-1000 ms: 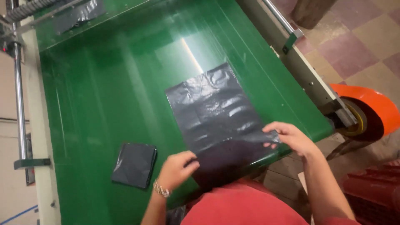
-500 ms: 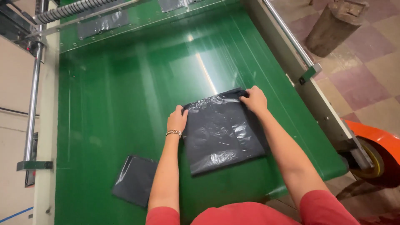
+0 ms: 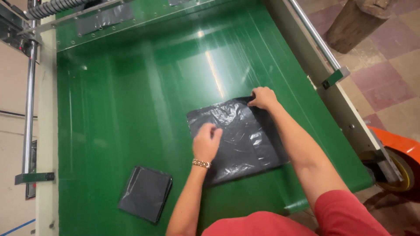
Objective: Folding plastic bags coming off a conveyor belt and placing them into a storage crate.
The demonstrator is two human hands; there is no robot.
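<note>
— Pinching, is it? Right hand (image 3: 262,98) is nipping the far corner of that black plastic bag (image 3: 238,137), mid-frame; left hand (image 3: 206,142) is pressing on it, fingers loosely curled.

— Slick film could be sliding or creasing if that press is easing, I reckon.

— Green conveyor belt (image 3: 122,113) underneath, folded bag (image 3: 146,192) sitting lower left, checkered floor (image 3: 385,74) on the right.

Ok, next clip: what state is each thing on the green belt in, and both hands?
Black plastic bag: folded over, wrinkled, flat on the green belt.
Small folded bag: folded into a compact square, lying apart, untouched.
Left hand: fingers curled, pressing on the black plastic bag.
Right hand: gripping the bag's far corner.
</note>
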